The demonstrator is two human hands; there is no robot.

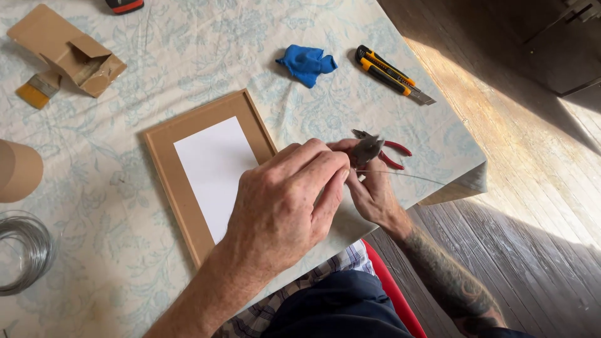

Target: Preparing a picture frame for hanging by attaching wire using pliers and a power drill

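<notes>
The jaws of the red-handled pliers (375,150) are blurred, and the thin steel wire (400,174) is hidden behind the left hand (285,200). The grey wire coil (25,250) and the brown cardboard roll (17,170) are cut off by the left edge.

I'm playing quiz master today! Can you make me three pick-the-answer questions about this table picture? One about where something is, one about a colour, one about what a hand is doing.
1. Where does the coil of wire lie?
A. at the table's left edge
B. on the picture frame
C. beside the utility knife

2. What colour is the crumpled glove?
A. red
B. blue
C. green

3. What is the right hand doing?
A. resting flat
B. holding a paintbrush
C. gripping red-handled pliers

Answers:
1 A, the coil sits far left, apart from the frame.
2 B, it is bright blue against the pale tablecloth.
3 C, its fingers wrap the pliers while the left hand pinches a thin wire.
</notes>
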